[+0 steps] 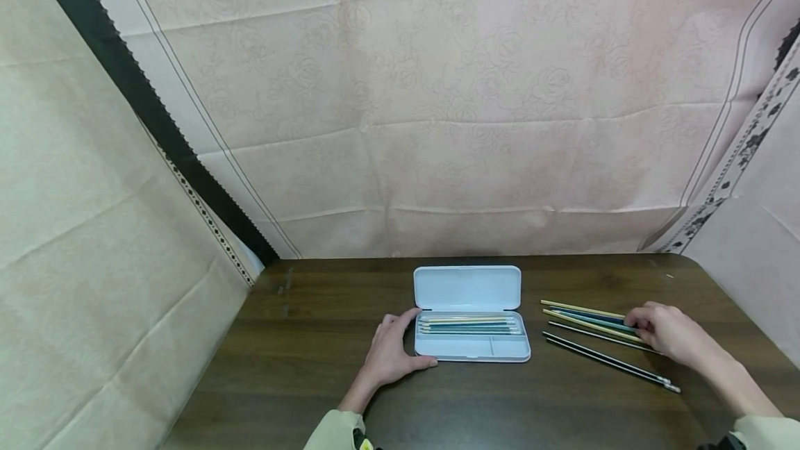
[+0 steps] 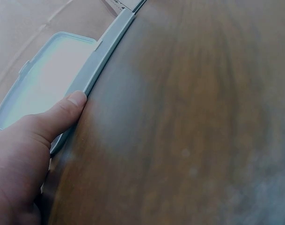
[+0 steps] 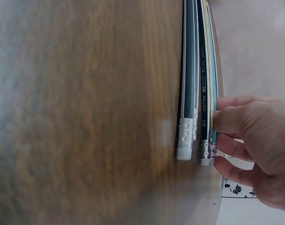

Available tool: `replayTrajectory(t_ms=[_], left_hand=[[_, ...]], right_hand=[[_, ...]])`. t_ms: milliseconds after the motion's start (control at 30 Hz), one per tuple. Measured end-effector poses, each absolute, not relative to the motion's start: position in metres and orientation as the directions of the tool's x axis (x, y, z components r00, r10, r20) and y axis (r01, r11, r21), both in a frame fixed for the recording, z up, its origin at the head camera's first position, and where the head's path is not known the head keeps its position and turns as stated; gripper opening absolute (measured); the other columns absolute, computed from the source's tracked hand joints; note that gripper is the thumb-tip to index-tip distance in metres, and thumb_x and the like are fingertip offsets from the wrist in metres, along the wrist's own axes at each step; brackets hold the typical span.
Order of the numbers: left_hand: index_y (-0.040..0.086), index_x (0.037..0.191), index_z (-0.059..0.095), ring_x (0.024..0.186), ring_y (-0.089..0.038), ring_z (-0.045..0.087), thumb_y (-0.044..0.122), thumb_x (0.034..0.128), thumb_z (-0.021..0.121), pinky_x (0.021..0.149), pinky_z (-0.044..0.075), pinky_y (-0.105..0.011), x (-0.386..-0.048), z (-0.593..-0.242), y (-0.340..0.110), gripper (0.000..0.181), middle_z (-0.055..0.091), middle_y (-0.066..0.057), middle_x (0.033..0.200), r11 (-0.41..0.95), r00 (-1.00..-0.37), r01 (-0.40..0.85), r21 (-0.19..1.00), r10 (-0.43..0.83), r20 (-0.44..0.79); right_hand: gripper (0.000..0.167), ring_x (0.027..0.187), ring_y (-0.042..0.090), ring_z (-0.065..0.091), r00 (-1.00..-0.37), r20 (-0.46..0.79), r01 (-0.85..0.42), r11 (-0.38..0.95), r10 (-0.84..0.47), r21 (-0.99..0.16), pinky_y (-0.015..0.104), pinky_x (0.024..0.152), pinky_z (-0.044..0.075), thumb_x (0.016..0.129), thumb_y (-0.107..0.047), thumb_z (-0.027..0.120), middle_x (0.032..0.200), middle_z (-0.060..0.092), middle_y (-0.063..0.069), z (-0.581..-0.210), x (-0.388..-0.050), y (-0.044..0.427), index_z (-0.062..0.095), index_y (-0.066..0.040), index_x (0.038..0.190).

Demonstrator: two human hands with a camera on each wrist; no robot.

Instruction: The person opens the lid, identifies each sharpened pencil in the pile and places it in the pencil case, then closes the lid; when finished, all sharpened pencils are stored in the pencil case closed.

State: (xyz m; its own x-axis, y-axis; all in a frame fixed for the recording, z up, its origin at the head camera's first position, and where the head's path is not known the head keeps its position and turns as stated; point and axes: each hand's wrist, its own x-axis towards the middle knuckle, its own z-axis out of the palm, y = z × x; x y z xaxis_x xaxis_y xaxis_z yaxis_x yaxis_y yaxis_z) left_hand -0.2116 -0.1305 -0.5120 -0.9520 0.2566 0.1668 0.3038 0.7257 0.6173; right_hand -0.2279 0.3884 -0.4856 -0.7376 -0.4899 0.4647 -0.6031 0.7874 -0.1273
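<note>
A pale blue pencil case (image 1: 467, 287) lies on the table with its lid raised at the back. Several yellow and blue-green pencils (image 1: 470, 326) fill its rear compartment, while the front section shows bare. My left hand (image 1: 392, 353) grips the case's left end, thumb on the front edge and fingers towards the hinge. To the right, my right hand (image 1: 667, 330) has its thumb and fingertips at the eraser ends of several yellow, blue and green pencils (image 1: 584, 316), seemingly pinching there; exactly which is hidden. In the right wrist view, a black pencil (image 3: 204, 93) lies beside those fingers.
Two dark striped pencils (image 1: 609, 363) lie together in front of the right hand, apart from the others. The brown wooden table (image 1: 500, 408) meets a pale patterned cloth (image 1: 469, 158) at its back edge. Cloth also hangs on both sides.
</note>
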Motion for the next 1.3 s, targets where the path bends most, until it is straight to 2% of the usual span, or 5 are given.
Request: replayTrajectory(t_ms=[200,467,800,967,1300], left_hand=[[0.023,0.148,0.047,0.104,-0.02,0.043,0.062,0.0695,0.084,0.081,0.037,-0.041,-0.212,-0.513,-0.13,0.096,0.055,-0.002,0.124,0.729,-0.952,0.305,0.613,0.256,0.17],[0.022,0.148,0.047,0.105,-0.021,0.043,0.061,0.0692,0.085,0.08,0.038,-0.041,-0.213,-0.513,-0.129,0.096,0.054,-0.003,0.122,0.731,-0.954,0.299,0.614,0.253,0.164],[0.022,0.148,0.047,0.105,-0.021,0.042,0.061,0.0688,0.085,0.08,0.037,-0.041,-0.213,-0.512,-0.129,0.096,0.054,-0.002,0.121,0.731,-0.955,0.293,0.617,0.25,0.157],[0.023,0.148,0.047,0.104,-0.02,0.042,0.061,0.069,0.085,0.08,0.037,-0.04,-0.213,-0.512,-0.129,0.095,0.054,-0.002,0.122,0.733,-0.956,0.292,0.615,0.249,0.157],[0.022,0.148,0.047,0.104,-0.02,0.042,0.061,0.0693,0.085,0.08,0.037,-0.04,-0.212,-0.512,-0.13,0.095,0.054,-0.003,0.122,0.731,-0.953,0.302,0.612,0.254,0.167]], right_hand=[[0.033,0.063,-0.002,0.043,-0.791,0.398,-0.553,0.821,-0.465,-0.141,0.03,0.052,0.041,0.066,0.012,0.079,0.073,0.046,-0.018,-0.483,-0.227,0.388,0.068,-0.016,0.08],[0.03,0.064,-0.001,0.043,-0.812,0.363,-0.536,0.83,-0.456,-0.155,0.031,0.052,0.041,0.069,0.012,0.076,0.074,0.048,-0.016,-0.481,-0.226,0.386,0.069,-0.014,0.082],[0.025,0.065,0.005,0.047,-0.886,0.251,-0.44,0.878,-0.39,-0.19,0.035,0.053,0.042,0.075,0.007,0.075,0.076,0.049,-0.012,-0.476,-0.223,0.385,0.069,-0.015,0.087],[0.026,0.065,0.004,0.047,-0.877,0.279,-0.449,0.875,-0.391,-0.184,0.034,0.052,0.041,0.074,0.007,0.077,0.076,0.05,-0.012,-0.475,-0.222,0.383,0.069,-0.014,0.086],[0.032,0.065,-0.001,0.045,-0.82,0.377,-0.519,0.837,-0.431,-0.173,0.03,0.049,0.039,0.069,0.009,0.078,0.076,0.049,-0.017,-0.475,-0.215,0.37,0.068,-0.017,0.084]])
